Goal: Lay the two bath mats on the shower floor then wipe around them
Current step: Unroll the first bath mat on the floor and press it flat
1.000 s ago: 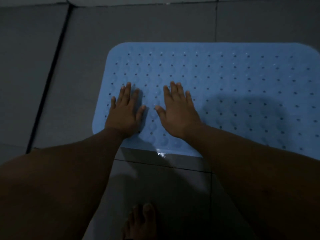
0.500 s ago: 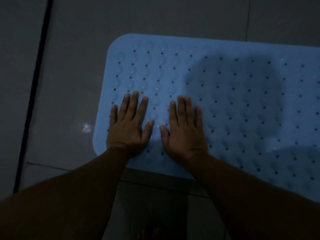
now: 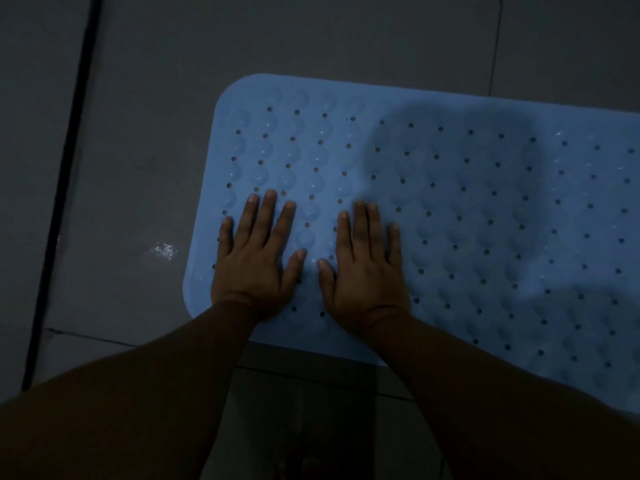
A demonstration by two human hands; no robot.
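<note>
A: Where did the bath mat (image 3: 450, 209) lie?
B: Blue, dotted with holes, flat on the grey tiled floor (image 3: 138, 133), filling the centre and right of frame.
A: The hands?
B: Left hand (image 3: 256, 258) and right hand (image 3: 363, 268) lay palm-down at the mat's lower-left corner, side by side, thumbs nearly meeting. Each grip was wide, fingers spread, holding nothing.
A: Anything else?
B: A small wet glint (image 3: 164, 251) on the tile, left of the mat.

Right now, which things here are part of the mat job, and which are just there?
Part of the job:
blue bath mat
left hand flat on it
right hand flat on it
tiled floor

Just there:
shiny wet spot
dark floor strip
</note>
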